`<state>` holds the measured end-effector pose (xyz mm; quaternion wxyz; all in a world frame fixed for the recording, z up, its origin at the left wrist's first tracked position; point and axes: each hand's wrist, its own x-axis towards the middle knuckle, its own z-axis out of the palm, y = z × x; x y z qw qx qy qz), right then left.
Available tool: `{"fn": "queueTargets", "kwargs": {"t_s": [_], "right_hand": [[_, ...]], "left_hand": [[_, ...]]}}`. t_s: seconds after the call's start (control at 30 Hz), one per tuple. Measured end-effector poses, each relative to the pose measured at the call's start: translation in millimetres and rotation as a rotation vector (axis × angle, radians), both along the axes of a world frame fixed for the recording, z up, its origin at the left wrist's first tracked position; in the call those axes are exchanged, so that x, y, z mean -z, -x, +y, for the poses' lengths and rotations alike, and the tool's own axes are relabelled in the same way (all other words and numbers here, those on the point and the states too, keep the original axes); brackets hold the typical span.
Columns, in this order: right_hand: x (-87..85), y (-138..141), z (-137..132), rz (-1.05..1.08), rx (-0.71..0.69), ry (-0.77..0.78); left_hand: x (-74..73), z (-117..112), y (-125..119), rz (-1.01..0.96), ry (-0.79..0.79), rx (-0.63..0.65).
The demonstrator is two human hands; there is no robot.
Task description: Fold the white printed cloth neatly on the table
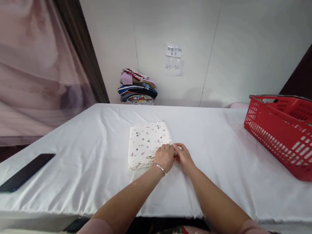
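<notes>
A folded white cloth [147, 139] with a small scattered print lies flat on the white-covered table [86, 157], its layered edge facing me. My left hand [165, 157], with a bracelet at the wrist, is closed on the cloth's near right corner. Beside it, my right hand [183, 156] has its fingers bent and pinched at the same corner. The fingertips of both hands meet there and partly hide the corner.
A red plastic basket [277, 134] with a metal handle stands at the right. On the left lies a flat dark object [26, 172]. Behind the table's far edge rises a stack of folded fabrics [137, 86] against the wall, near a paper sign [173, 58]. A pink curtain [21, 66] hangs at the left.
</notes>
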<state>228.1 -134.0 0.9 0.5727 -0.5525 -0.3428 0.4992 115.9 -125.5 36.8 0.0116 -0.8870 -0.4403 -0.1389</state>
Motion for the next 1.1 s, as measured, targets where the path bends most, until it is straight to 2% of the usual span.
{"fn": "queueTargets", "kwargs": {"t_s": [0.13,0.23,0.37,0.53,0.63,0.83,0.97,1.1], "right_hand": [[4.3,-3.4,-0.3,-0.049,-0.041,-0.001],[6.0,-6.1,0.1,-0.032,-0.058,0.003],[5.3,-8.4,1.1,0.012,-0.051,0.02],[5.3,-9.6,2.5,0.041,-0.066,0.019],[5.7,-9.6,2.7,0.044,-0.073,0.018],[4.2,-12.5,1.4,-0.012,-0.092,0.042],[2.8,-16.4,1.9,-0.155,-0.121,0.067],[-0.3,-18.4,0.9,-0.337,-0.155,0.044]], "left_hand": [[4.5,-6.6,6.6,-0.159,0.074,-0.036],[5.7,-10.5,20.7,-0.243,0.09,0.001],[8.2,-13.1,60.3,-0.244,-0.003,-0.002],[15.0,-10.2,121.7,-0.183,0.001,-0.161],[17.5,-9.8,142.6,-0.169,0.012,-0.197],[16.4,-9.8,153.2,-0.196,0.084,-0.176],[14.3,-8.9,154.7,-0.206,0.122,-0.261],[15.3,-12.6,149.2,-0.178,0.061,-0.338]]}}
